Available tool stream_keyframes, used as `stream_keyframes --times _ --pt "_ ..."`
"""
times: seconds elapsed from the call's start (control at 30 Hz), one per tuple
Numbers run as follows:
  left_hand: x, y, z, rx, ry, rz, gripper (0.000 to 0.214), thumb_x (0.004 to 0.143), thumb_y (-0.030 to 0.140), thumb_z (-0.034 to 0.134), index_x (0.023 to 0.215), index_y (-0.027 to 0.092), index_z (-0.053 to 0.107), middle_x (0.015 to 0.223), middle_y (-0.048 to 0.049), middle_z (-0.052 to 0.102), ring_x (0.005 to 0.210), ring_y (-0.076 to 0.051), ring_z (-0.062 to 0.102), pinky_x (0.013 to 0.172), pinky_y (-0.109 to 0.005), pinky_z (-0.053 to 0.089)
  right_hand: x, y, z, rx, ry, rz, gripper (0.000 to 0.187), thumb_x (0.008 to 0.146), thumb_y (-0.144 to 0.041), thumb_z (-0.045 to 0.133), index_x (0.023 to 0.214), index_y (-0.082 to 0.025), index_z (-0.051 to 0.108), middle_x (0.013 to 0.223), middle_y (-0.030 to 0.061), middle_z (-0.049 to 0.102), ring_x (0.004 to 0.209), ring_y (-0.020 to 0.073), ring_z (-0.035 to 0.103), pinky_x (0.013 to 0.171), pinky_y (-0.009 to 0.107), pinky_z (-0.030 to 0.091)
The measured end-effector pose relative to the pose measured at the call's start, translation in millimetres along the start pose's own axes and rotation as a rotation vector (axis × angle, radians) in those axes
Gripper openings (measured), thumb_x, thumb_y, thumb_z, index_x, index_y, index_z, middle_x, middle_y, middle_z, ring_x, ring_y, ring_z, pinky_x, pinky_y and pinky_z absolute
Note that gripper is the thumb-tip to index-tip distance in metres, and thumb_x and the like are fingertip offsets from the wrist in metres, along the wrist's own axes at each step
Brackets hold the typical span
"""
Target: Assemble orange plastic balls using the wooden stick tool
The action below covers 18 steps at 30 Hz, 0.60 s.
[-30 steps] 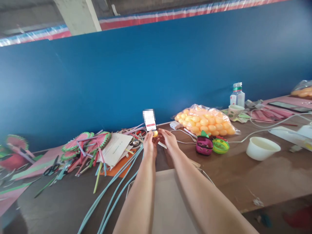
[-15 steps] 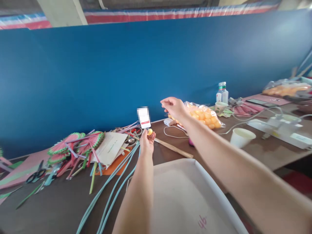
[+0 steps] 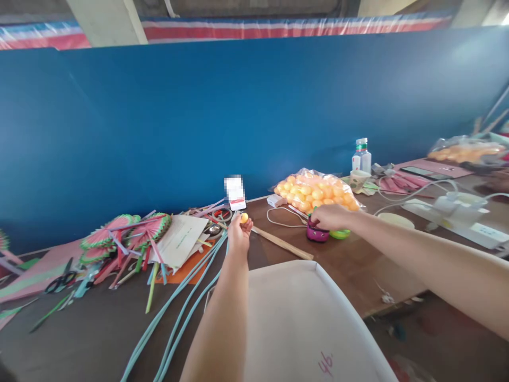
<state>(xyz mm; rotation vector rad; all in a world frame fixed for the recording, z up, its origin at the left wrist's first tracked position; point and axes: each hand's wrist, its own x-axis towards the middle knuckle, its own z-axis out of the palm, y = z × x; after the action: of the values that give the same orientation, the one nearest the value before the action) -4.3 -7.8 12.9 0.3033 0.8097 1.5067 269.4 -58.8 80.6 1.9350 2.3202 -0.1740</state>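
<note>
Left grip (image 3: 239,236) clamped on ball (image 3: 244,218), held at the fingertips. Right grip (image 3: 331,216) down at purple pouch (image 3: 318,235), fingertips at its top; can't tell if they're together or apart. Green pouch (image 3: 340,234) just below right grip, beside the purple one. Stick (image 3: 284,244) on counter (image 3: 338,276) between grips. Phone (image 3: 237,202) just beyond left grip. Ball bag (image 3: 314,193) behind right grip. Cords (image 3: 170,317) left of left grip and nearer, paper (image 3: 181,239) farther left.

Space is free over the wooden strip (image 3: 284,244), while the bag (image 3: 316,195) obstructs behind the pouch (image 3: 318,235).
</note>
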Motion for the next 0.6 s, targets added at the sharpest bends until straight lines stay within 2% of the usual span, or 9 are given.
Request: stream_keyframes --times 0.23,0.6 --pt "2 0 0.1 0.043 0.027 -0.026 0.01 0.088 0.024 0.058 0.084 0.014 0.061 0.074 -0.0038 0.063 0.063 -0.01 0.064 0.061 -0.019 0.051 7 -12 -1 -0.054 -0.023 0.03 0.016 0.06 -0.007 0.061 0.062 -0.02 0.071 0.065 0.0043 0.064 0.06 0.0165 0.053 0.056 0.027 0.026" --pt "2 -1 0.1 0.048 0.045 -0.033 0.01 0.085 0.024 0.062 0.086 0.015 0.06 0.075 -0.0032 0.063 0.062 -0.01 0.064 0.058 -0.019 0.048 3 -3 8 0.07 0.012 0.026 0.013 0.067 -0.017 0.06 0.063 -0.022 0.071 0.068 0.0028 0.066 0.062 0.0171 0.057 0.057 0.026 0.03"
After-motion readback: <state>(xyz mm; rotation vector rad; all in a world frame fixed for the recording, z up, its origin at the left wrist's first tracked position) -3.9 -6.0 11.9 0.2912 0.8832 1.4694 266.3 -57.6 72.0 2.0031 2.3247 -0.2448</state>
